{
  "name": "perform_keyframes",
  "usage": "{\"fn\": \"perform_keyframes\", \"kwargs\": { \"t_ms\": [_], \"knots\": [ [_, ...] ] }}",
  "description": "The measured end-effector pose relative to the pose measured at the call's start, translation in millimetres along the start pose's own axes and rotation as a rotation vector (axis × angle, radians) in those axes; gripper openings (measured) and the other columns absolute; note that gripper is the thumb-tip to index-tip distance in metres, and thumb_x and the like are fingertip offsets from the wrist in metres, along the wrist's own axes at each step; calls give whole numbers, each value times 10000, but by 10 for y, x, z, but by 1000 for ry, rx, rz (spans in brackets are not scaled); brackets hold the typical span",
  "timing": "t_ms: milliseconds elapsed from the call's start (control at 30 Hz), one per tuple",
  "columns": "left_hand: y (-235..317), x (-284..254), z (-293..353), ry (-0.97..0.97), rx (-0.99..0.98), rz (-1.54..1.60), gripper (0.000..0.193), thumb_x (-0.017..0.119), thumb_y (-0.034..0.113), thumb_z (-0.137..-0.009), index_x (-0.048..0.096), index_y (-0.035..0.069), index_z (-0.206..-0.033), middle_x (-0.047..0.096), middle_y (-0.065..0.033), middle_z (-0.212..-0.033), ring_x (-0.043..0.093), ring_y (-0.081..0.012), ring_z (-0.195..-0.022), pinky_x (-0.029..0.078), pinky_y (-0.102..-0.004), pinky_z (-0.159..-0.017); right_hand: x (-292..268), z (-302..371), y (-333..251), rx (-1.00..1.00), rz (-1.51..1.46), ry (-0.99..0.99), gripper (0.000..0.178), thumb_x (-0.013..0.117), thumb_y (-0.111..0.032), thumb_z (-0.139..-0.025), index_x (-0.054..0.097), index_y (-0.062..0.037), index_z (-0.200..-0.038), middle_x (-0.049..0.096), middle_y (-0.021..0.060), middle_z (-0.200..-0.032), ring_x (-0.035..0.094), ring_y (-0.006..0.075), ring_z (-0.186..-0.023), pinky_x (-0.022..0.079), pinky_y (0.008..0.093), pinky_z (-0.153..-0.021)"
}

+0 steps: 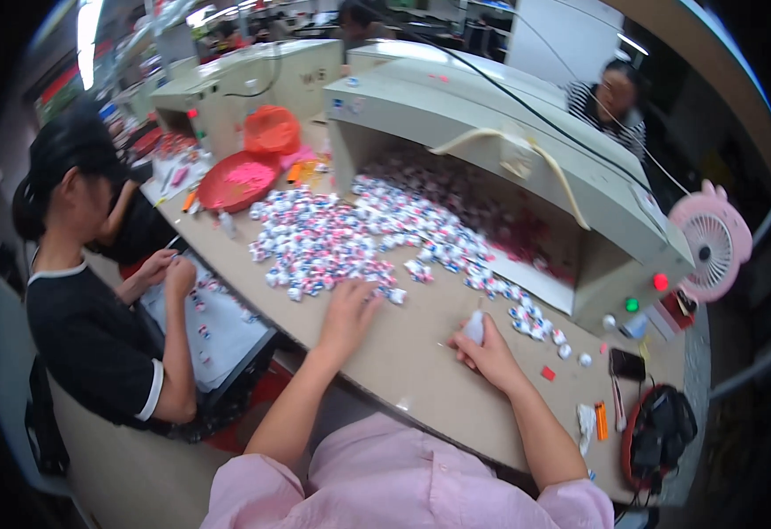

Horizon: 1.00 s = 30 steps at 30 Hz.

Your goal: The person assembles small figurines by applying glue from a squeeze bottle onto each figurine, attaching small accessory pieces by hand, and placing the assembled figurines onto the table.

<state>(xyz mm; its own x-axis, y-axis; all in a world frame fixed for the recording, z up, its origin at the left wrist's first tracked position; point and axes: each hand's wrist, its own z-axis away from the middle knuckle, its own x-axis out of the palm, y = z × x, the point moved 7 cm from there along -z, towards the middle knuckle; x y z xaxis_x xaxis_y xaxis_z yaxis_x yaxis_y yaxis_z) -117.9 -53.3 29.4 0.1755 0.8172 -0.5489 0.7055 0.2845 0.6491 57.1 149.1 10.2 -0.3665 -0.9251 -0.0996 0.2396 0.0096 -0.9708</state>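
My left hand (347, 319) rests at the near edge of a wide pile of small white pieces with blue and red-pink marks (319, 238). Its fingers are stretched out over the closest pieces; blur hides whether one lies under the fingertips. In my right hand (486, 351) is a small translucent squeeze bottle (474, 327), held upright with a thin tip pointing up. That hand stays low over the brown table (403, 353), to the right of the pile. More of the pieces trail off toward the right, past the bottle.
Behind the pile stands a beige open-fronted machine (509, 159) with more pieces inside. A red tray of pink bits (240, 181) lies at back left. On the right are a pink fan (712, 238), an orange cutter (601, 421) and a black bag (663, 432). A co-worker (94, 291) sits close on the left.
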Motion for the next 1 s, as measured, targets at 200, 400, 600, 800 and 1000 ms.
{"fn": "perform_keyframes", "kwargs": {
  "t_ms": [200, 400, 600, 800, 1000],
  "knots": [
    [279, -15, 25, 4, 56, -1, 86, 661, 62, -908, 662, -19, -937, 619, -159, -884, 589, -326, -883, 463, -442, -872, -436, 748, 81, -85, -3, 134, 251, 692, -173, -947, 586, -49, -1139, 666, 10, -1020, 573, 39, -767, 460, 204, -643],
    [1839, 1014, 127, -381, 502, 215, 76, 723, 82, -831, 685, 71, -896, 656, -82, -879, 601, -283, -859, 442, -395, -793, -1051, 1636, 86, -194, -182, 398, 329, 682, -166, -945, 596, -51, -1241, 653, 5, -1039, 578, 56, -831, 480, 217, -716],
    [3209, 2251, 700, -761, 893, 521, 107, 693, 128, -851, 690, 79, -946, 638, -63, -945, 577, -256, -956, 424, -398, -853, -1691, 2586, 131, -209, -223, 809, 340, 604, -144, -968, 567, -23, -1283, 675, 48, -1008, 553, 59, -735, 456, 199, -657],
    [3389, 2850, 782, -865, 797, 436, 129, 664, 155, -908, 692, 55, -985, 665, -50, -970, 598, -198, -973, 436, -366, -886, -1835, 2921, 174, -265, -196, 1012, 422, 599, -191, -989, 502, -24, -1365, 657, 24, -935, 528, 35, -738, 439, 187, -656],
    [2520, 2764, 610, -1251, -667, 1165, 255, 593, 206, -1010, 648, 20, -1176, 683, -58, -1164, 615, -114, -1071, 454, -326, -980, -1638, 2456, 173, -208, 160, 822, 364, 547, -219, -1010, 535, -31, -1321, 635, 45, -883, 572, 91, -712, 449, 226, -627]
  ]
}}
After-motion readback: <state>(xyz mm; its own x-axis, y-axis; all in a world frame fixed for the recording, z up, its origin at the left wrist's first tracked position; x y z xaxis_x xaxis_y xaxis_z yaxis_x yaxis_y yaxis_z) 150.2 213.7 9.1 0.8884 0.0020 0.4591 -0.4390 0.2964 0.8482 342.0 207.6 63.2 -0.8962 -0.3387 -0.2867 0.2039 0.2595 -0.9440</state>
